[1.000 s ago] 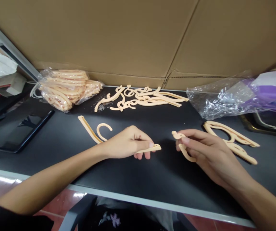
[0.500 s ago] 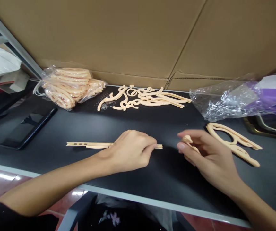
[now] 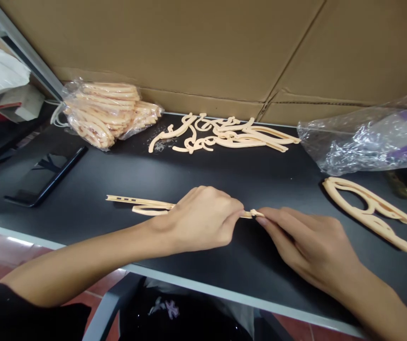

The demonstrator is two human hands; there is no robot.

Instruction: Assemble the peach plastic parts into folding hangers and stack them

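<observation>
My left hand (image 3: 205, 218) is closed around cream plastic folding-hanger arms (image 3: 141, 201), which stick out to its left just above the black table. A short end of them shows past my fingertips on the right. There my right hand (image 3: 310, 237) pinches a small cream hanger piece (image 3: 254, 213) between thumb and fingertips, touching or almost touching that end. Most of the small piece is hidden by the fingers, so its full shape does not show. To the right of my right hand lies a folded cream hanger (image 3: 367, 210).
Loose cream hanger parts (image 3: 225, 135) lie along the cardboard wall (image 3: 175, 47). A clear bag of hanger parts (image 3: 107, 113) sits at the back left, with a black glossy stand (image 3: 47, 175) before it. Crumpled clear plastic (image 3: 352, 142) lies at the back right.
My right hand has moved left, bringing the small piece to the end of the hanger arms. At the left, the arms have tilted and spread apart a little. The view has shifted slightly.
</observation>
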